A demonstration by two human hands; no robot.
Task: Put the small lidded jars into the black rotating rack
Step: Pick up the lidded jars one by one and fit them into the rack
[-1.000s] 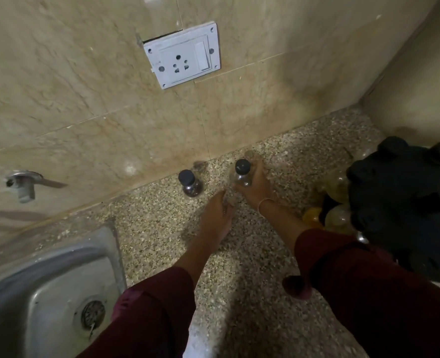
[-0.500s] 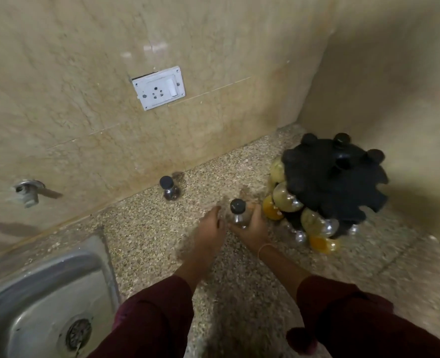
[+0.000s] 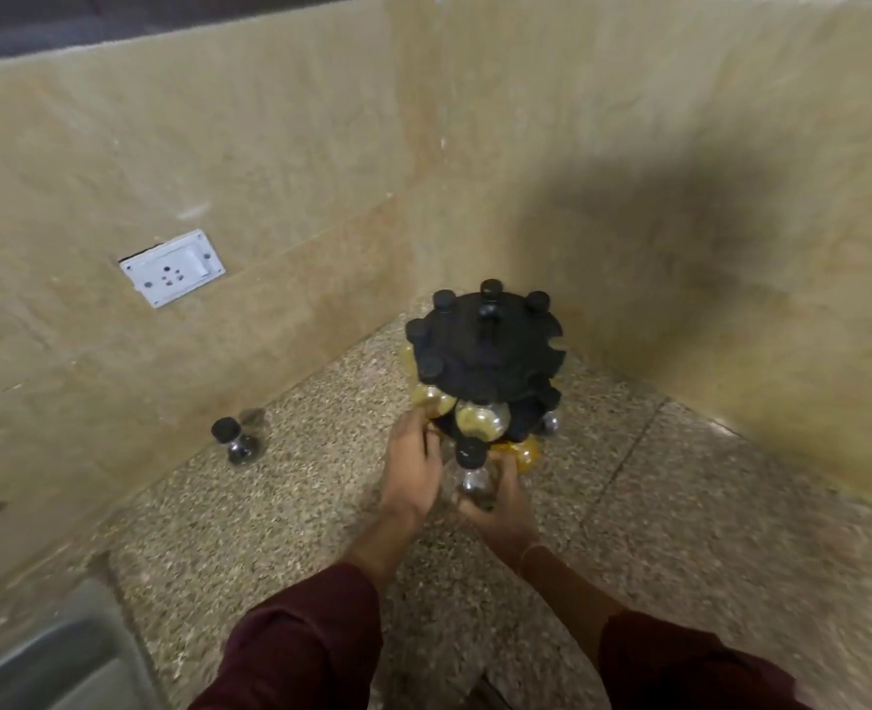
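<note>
The black rotating rack (image 3: 485,351) stands in the counter's corner with several black-lidded jars in its slots, some with yellow contents. My right hand (image 3: 500,509) grips a small clear jar with a black lid (image 3: 472,471) right at the rack's lower front. My left hand (image 3: 411,468) rests beside that jar, fingers spread and reaching to the rack's lower tier; whether it touches the jar is unclear. A second small black-lidded jar (image 3: 236,440) stands alone by the back wall, well left of both hands.
The speckled stone counter (image 3: 290,530) meets tiled walls at the back and right. A white power socket (image 3: 172,267) sits on the back wall. A steel sink (image 3: 49,663) edge shows at the lower left.
Both hands have carried the jar rightward from the counter's middle to the rack's lower front. The view has swung right, so the rack is now central and the sink mostly out of frame.
</note>
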